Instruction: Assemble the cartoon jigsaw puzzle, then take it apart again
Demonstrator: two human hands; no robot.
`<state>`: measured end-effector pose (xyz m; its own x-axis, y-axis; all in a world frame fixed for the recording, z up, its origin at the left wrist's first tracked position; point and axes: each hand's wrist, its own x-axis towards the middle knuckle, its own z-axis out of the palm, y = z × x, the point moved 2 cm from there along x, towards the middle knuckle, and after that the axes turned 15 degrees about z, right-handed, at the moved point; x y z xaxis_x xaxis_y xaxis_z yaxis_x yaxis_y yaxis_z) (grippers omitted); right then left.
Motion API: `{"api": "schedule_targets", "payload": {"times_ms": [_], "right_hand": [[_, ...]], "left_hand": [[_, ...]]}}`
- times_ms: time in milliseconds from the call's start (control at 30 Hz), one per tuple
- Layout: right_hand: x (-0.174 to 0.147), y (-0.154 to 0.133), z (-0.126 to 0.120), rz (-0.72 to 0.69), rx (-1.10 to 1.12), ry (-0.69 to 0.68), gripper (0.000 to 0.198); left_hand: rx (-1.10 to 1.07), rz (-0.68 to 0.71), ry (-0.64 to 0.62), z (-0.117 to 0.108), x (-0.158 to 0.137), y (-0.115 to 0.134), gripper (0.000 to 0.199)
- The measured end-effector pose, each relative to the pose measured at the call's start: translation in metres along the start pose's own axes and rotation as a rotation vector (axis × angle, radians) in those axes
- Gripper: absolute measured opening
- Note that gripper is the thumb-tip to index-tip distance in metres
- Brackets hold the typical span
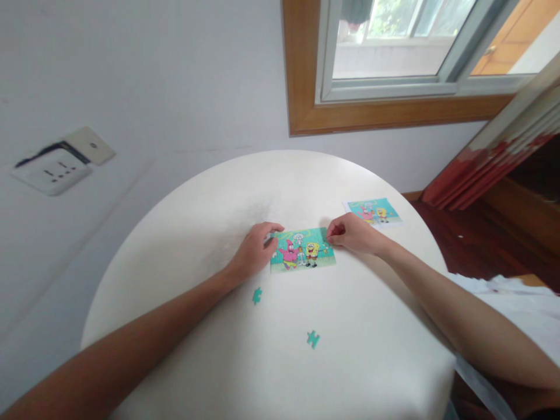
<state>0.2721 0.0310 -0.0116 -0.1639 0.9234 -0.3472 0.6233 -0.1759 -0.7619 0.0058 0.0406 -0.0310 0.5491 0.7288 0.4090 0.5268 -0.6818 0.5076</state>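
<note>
A small jigsaw puzzle [301,251] with a pink starfish and a yellow sponge figure lies flat on the white table. My left hand [256,248] rests at its left edge, thumb and forefinger apart around the upper left corner. At the upper right edge, my right hand [347,233] has thumb and forefinger pinched together against the puzzle; whatever is between them is hidden. One loose teal puzzle piece [257,296] lies below my left hand. Another teal piece [312,339] lies closer to me.
A picture card [380,211] with the same scene lies behind my right wrist, partly covered by it. The round white table [210,350] stands against a wall with a socket [55,172]. A window [394,52] and a red and white curtain [494,157] are beyond.
</note>
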Motion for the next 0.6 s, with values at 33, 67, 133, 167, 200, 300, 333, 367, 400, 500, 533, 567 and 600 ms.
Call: {"api": "schedule_targets", "payload": {"times_ms": [33, 67, 133, 167, 200, 300, 333, 367, 400, 500, 533, 567, 600], "right_hand": [[0.0003, 0.0002, 0.0, -0.003, -0.008, 0.008, 0.007], [0.0007, 0.0005, 0.0, -0.006, -0.013, 0.012, 0.007], [0.0013, 0.0012, 0.0, -0.003, -0.011, 0.013, 0.008], [0.0015, 0.0016, 0.0001, 0.0, -0.01, 0.011, 0.008], [0.0017, 0.0019, 0.0003, 0.002, -0.009, 0.01, 0.009], [0.0022, 0.0024, 0.0014, -0.006, -0.032, 0.028, 0.01], [0.0022, 0.0024, 0.0018, -0.01, -0.045, 0.041, 0.01], [0.0022, 0.0023, 0.0021, -0.011, -0.059, 0.058, 0.009], [0.002, 0.002, 0.0023, -0.01, -0.074, 0.077, 0.008], [0.0006, 0.0002, 0.0005, -0.001, -0.102, 0.122, 0.007], [0.0001, -0.0007, -0.0009, 0.002, -0.103, 0.126, 0.008], [-0.0004, -0.0015, -0.0025, 0.004, -0.1, 0.129, 0.008], [-0.0008, -0.0022, -0.0044, 0.006, -0.097, 0.132, 0.008]], "left_hand": [[0.0, 0.003, -0.001, 0.0, 0.0001, 0.0001, 0.028], [0.0, 0.005, -0.002, -0.0001, 0.0001, 0.0002, 0.028], [-0.001, 0.006, -0.005, -0.0001, 0.0002, 0.0003, 0.028], [-0.001, 0.006, -0.005, -0.0001, 0.0003, 0.0003, 0.028], [-0.001, 0.006, -0.005, -0.0001, 0.0003, 0.0003, 0.028], [0.001, 0.008, -0.003, -0.0001, 0.0004, 0.0001, 0.028], [0.003, 0.009, -0.004, -0.0001, 0.0005, 0.0002, 0.028], [0.004, 0.01, -0.006, -0.0002, 0.0005, 0.0003, 0.028], [0.006, 0.011, -0.008, -0.0005, 0.0006, 0.0006, 0.027], [0.011, 0.016, -0.01, -0.0013, 0.001, 0.0016, 0.027], [0.011, 0.019, -0.01, -0.0015, 0.0011, 0.0018, 0.027], [0.011, 0.021, -0.01, -0.0015, 0.0011, 0.0019, 0.027], [0.01, 0.022, -0.011, -0.0014, 0.0011, 0.0018, 0.026]]}}
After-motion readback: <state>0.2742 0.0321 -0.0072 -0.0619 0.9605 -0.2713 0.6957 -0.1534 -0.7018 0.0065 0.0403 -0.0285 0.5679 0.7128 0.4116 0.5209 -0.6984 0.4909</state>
